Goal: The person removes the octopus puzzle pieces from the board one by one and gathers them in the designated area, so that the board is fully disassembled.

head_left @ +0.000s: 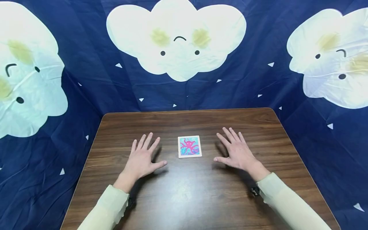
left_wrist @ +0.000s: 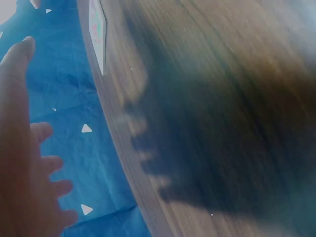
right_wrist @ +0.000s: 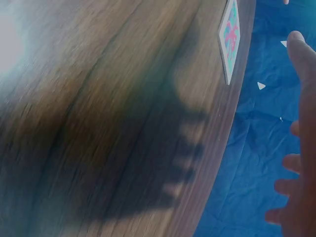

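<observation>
While the left hand (head_left: 141,162) and the right hand (head_left: 238,154) hover over the table (head_left: 201,185) with fingers (head_left: 154,144) spread, the octopus card (head_left: 189,146) lies flat between them, apart from both, toward the table's far edge and roughly midway between its left and right edges.

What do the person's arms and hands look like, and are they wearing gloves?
No gloves! The left hand and right hand are bare, with no rings that I can see. Both arms have long, pale greenish-cream sleeves: left sleeve and right sleeve. Something small and black shows by each cuff, too hidden to tell what.
</observation>
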`<state>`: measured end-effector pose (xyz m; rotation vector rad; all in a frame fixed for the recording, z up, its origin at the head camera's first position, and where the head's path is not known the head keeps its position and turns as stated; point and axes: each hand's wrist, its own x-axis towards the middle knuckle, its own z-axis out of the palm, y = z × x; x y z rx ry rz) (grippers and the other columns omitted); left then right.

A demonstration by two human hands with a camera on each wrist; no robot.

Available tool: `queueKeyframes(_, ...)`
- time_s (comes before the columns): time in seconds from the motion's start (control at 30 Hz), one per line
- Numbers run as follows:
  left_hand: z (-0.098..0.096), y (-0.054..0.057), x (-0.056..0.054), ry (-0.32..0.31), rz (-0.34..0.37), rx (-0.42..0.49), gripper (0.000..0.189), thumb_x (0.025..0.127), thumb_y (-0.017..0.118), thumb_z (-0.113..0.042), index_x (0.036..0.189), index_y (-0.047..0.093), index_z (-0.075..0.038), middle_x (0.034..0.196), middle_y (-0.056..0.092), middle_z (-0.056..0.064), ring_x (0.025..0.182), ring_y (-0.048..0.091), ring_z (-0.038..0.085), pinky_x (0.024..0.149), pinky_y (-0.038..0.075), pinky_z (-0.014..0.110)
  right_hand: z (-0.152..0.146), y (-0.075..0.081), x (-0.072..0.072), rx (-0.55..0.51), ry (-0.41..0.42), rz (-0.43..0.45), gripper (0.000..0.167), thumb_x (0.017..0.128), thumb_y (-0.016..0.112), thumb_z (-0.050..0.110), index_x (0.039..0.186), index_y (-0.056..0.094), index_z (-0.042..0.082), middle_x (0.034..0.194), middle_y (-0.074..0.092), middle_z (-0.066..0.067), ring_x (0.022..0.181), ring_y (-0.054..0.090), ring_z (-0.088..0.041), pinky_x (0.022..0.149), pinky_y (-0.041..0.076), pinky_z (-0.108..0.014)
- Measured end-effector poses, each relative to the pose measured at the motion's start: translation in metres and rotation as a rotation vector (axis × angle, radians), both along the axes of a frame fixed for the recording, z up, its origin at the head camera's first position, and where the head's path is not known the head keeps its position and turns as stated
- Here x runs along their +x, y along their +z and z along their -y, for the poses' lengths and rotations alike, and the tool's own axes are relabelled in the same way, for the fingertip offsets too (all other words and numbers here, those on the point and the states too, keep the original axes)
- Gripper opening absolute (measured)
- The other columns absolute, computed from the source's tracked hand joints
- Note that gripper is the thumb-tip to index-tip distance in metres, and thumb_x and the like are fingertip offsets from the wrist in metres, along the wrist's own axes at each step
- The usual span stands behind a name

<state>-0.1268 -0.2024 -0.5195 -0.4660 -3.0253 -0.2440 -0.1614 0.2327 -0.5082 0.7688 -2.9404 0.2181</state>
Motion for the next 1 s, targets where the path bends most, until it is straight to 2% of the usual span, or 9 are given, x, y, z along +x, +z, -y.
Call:
queueKeyframes(0.2, -0.002, -0.001, -0.002, -0.012, -0.042, 0.051, 0.106, 0.078, 0.052, -0.09, 0.16, 0.037, -0.024, 0.165, 0.032, 0.013, 0.148, 0.034, 0.04, 0.118, 0.024, 0.066, 0.006, 0.001, 0.0, -0.101, 0.048, -0.026, 0.103, 0.078, 0.063, 0.083, 0.155, 0.045, 0.017, 0.166, 0.03, -0.015, 0.151, 0.03, -0.043, 0.116, 0.031, -0.065)
queueKeyframes(0.37, -0.003, -0.001, -0.006, -0.009, -0.056, 0.08, 0.103, 0.08, 0.055, -0.087, 0.157, 0.041, -0.021, 0.16, 0.039, 0.014, 0.142, 0.042, 0.038, 0.115, 0.031, 0.061, 0.013, -0.001, -0.002, -0.172, 0.072, 0.001, 0.097, 0.078, 0.07, 0.076, 0.151, 0.05, 0.015, 0.161, 0.039, -0.014, 0.149, 0.035, -0.041, 0.115, 0.035, -0.061)
queueKeyframes(0.57, -0.008, -0.006, -0.009, -0.008, -0.03, 0.094, 0.099, 0.082, 0.055, -0.085, 0.156, 0.043, -0.019, 0.158, 0.042, 0.015, 0.142, 0.042, 0.038, 0.114, 0.032, 0.063, 0.02, -0.008, -0.009, -0.203, 0.075, 0.102, 0.092, 0.082, 0.07, 0.073, 0.153, 0.049, 0.018, 0.162, 0.041, -0.009, 0.149, 0.037, -0.038, 0.117, 0.034, -0.059)
queueKeyframes(0.83, -0.02, -0.016, -0.013, -0.061, 0.006, 0.106, 0.087, 0.086, 0.059, -0.076, 0.152, 0.05, -0.02, 0.158, 0.043, 0.012, 0.142, 0.042, 0.039, 0.116, 0.032, 0.061, 0.033, -0.021, -0.015, -0.225, 0.07, 0.133, 0.081, 0.083, 0.074, 0.065, 0.149, 0.055, 0.021, 0.157, 0.047, -0.006, 0.145, 0.042, -0.035, 0.117, 0.035, -0.057)
queueKeyframes(1.0, -0.034, -0.016, -0.016, -0.075, 0.038, 0.092, 0.084, 0.087, 0.061, -0.073, 0.152, 0.051, -0.02, 0.157, 0.044, 0.013, 0.141, 0.043, 0.038, 0.116, 0.033, 0.061, 0.041, -0.029, -0.017, -0.24, 0.079, 0.154, 0.071, 0.084, 0.078, 0.057, 0.143, 0.061, 0.021, 0.152, 0.052, -0.006, 0.143, 0.045, -0.031, 0.116, 0.037, -0.054)
